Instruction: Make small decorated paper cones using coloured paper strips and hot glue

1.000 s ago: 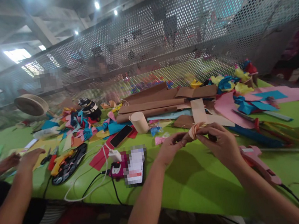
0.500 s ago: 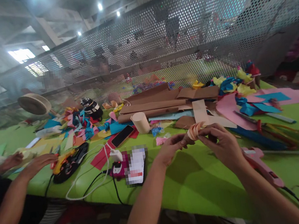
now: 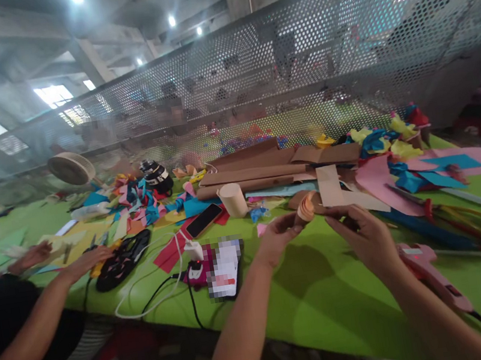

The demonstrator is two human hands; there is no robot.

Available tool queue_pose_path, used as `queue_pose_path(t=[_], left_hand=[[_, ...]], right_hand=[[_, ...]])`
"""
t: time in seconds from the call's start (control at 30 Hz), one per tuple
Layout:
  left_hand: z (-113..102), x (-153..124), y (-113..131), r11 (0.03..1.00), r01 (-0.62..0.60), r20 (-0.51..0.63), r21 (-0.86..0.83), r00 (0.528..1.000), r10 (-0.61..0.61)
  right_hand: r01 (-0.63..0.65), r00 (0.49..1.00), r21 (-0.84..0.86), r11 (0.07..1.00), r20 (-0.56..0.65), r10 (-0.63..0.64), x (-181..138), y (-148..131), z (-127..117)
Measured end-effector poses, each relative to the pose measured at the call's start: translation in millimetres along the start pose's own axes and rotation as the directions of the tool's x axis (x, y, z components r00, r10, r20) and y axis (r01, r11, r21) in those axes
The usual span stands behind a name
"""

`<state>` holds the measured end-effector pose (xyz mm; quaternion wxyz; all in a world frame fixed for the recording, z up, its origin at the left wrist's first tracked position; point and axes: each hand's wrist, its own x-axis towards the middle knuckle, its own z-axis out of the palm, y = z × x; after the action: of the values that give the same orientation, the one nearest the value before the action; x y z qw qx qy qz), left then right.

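My left hand (image 3: 277,236) pinches a small coiled roll of peach paper (image 3: 306,207) just above the green table (image 3: 332,299). My right hand (image 3: 365,234) sits close beside it, fingers curled, its fingertips at the right side of the roll. A dark object shows under its fingers; I cannot make it out. A pink glue gun (image 3: 433,277) lies right behind my right wrist. A beige paper cylinder (image 3: 232,199) stands upright beyond my left hand.
A co-worker's arms (image 3: 37,309) reach onto the table at left, near a black tray (image 3: 123,260). Phones (image 3: 203,220), a charger and cables (image 3: 164,277) lie left of my hands. Brown card sheets (image 3: 261,167), coloured paper scraps and scissors (image 3: 461,218) crowd the far side. A perforated metal screen (image 3: 297,73) backs the table.
The roll has shifted from between both hands into my left fingertips, and my right hand has loosened from it. The co-worker's nearer hand moved right toward the black tray.
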<state>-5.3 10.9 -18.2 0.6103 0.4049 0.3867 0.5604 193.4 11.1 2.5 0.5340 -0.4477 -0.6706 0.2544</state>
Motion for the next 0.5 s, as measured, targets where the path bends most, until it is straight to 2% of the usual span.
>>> queue_pose_path(t=[0.2, 0.5], left_hand=[[4.6, -2.0, -1.9, 1.000, -0.006, -0.011, -0.030, 1.000, 0.005], [13.6, -3.8, -9.2, 0.997, 0.036, 0.009, -0.071, 0.999, -0.036]], right_hand=[[-0.048, 0.992, 0.003, 0.999, 0.114, 0.047, -3.4, 2.9, 9.0], [-0.144, 0.980, 0.079, 0.986, 0.149, 0.131, -6.2, 10.0, 16.7]])
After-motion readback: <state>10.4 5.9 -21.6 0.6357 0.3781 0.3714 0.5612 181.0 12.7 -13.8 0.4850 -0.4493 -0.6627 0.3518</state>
